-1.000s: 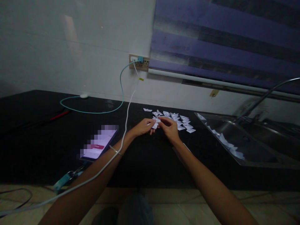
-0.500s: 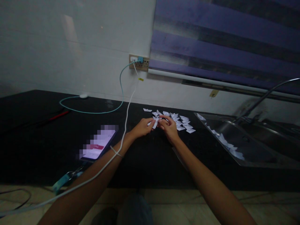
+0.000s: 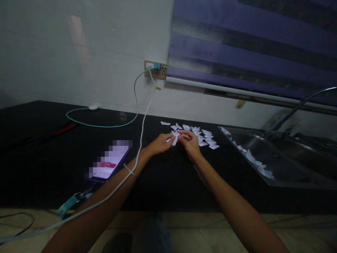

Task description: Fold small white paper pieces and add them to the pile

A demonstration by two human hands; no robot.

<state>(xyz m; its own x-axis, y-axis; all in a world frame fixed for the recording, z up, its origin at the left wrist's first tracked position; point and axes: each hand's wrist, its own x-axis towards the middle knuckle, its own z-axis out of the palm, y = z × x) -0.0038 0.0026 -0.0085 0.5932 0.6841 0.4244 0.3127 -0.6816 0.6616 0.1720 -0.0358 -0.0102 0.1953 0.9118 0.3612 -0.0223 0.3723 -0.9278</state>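
Note:
A small piece of folded white paper is held between my two hands above the dark countertop. My left hand pinches its left side with thumb and fingers. On the opposite side, my right hand has its fingertips closed on the paper's edge. Just beyond and to the right lie several folded paper boats, in loose rows. One paper boat sits apart at the back left. Partly under my right forearm is a thin flat sheet, too dark to make out.
A phone with a lit screen lies left of my left forearm, near a teal strap. A white cable crosses over that forearm from the wall outlet. More paper boats line the rim of the sink at right.
Both hands stay at nearly the same spot with the paper. My right hand's fingers have shifted slightly on its edge, and my left fingertips below it are now less visible.

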